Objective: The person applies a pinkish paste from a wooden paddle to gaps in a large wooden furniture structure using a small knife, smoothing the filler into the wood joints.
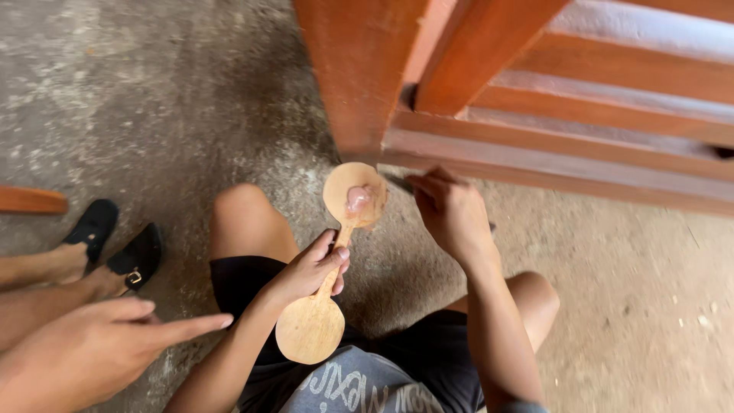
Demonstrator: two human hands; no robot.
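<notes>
My left hand [310,269] grips the thin middle handle of a wooden double-ended paddle [312,329], round at both ends. Its far round end [354,195] carries a small pinkish lump of paste [358,199]. My right hand [449,210] is closed on a thin dark tool [397,182], whose tip reaches toward the lump. Both hands are held above my bare knees as I squat on the concrete floor, close to an orange-brown wooden frame [359,76].
Another person's hand [99,344] points from the lower left, with their feet in black sandals [115,245] beside it. Painted wooden rails [581,145] run along the upper right. A wooden piece [30,200] lies at the left edge. Rough concrete floor [153,99] surrounds everything.
</notes>
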